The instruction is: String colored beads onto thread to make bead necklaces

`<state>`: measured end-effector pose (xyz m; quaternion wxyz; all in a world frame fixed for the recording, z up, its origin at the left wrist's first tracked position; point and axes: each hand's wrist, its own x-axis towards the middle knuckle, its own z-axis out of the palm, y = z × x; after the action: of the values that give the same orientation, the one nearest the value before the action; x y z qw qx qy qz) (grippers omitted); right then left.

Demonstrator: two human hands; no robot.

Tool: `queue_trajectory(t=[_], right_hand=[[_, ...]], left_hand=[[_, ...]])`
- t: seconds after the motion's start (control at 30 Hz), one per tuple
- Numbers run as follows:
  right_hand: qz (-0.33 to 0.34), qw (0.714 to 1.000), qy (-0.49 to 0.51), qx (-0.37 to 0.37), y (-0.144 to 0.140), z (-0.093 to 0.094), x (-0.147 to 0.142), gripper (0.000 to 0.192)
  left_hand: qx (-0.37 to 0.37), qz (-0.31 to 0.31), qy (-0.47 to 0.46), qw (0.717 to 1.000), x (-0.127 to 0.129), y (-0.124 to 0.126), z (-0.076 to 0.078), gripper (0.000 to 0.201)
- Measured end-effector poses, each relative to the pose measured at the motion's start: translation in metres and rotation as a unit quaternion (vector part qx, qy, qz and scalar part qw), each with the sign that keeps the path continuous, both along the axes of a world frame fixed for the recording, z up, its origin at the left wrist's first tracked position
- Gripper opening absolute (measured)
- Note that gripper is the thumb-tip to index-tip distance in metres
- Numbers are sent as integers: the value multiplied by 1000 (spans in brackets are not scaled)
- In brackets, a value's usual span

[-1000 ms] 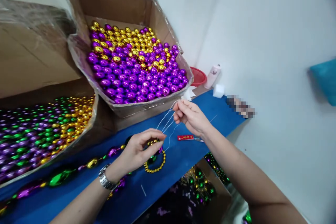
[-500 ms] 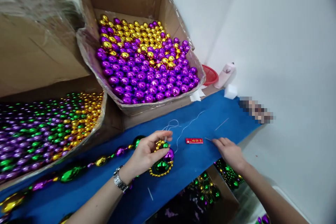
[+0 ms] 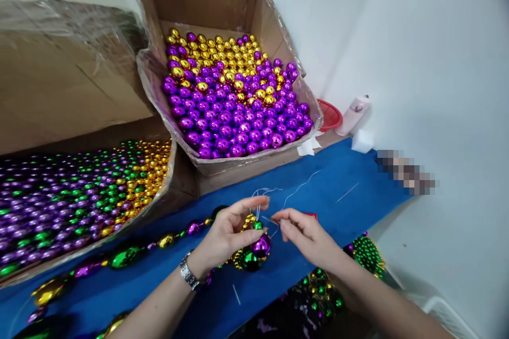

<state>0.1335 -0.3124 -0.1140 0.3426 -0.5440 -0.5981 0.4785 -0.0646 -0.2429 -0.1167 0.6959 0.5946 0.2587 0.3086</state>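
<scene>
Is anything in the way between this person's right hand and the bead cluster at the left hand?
Nothing visible blocks it. In the gap between the right hand and the bead cluster show only the thin item the right fingers hold and some white string.

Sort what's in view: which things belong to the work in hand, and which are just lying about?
Apparently in use:
bead cluster at the left hand
white strings above it
thin tool in the right hand

Apparently lying about:
red basket
pale bottle
white block
red packet, mostly hidden
</scene>
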Motion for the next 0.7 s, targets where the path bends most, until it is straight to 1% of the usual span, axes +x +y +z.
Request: queue_trajectory(t=[0.2, 0.3, 0.43, 0.6, 0.7], right_hand=[[30, 999, 14, 42, 6, -7, -6, 25], [34, 998, 20, 50, 7, -7, -6, 24], [37, 998, 27, 53, 8, -9, -7, 24], [25, 995, -31, 97, 8, -9, -8, 21], [4, 985, -118, 124, 4, -12, 5, 27]], left_hand=[[-61, 0, -54, 997, 0, -2, 1, 51], [-73, -4, -64, 995, 0, -2, 1, 51], [-68, -11, -56, 996, 0, -1, 2, 52], [-51, -16, -30, 998, 1, -1, 2, 51], [-67, -8, -36, 997, 0, -1, 2, 51]])
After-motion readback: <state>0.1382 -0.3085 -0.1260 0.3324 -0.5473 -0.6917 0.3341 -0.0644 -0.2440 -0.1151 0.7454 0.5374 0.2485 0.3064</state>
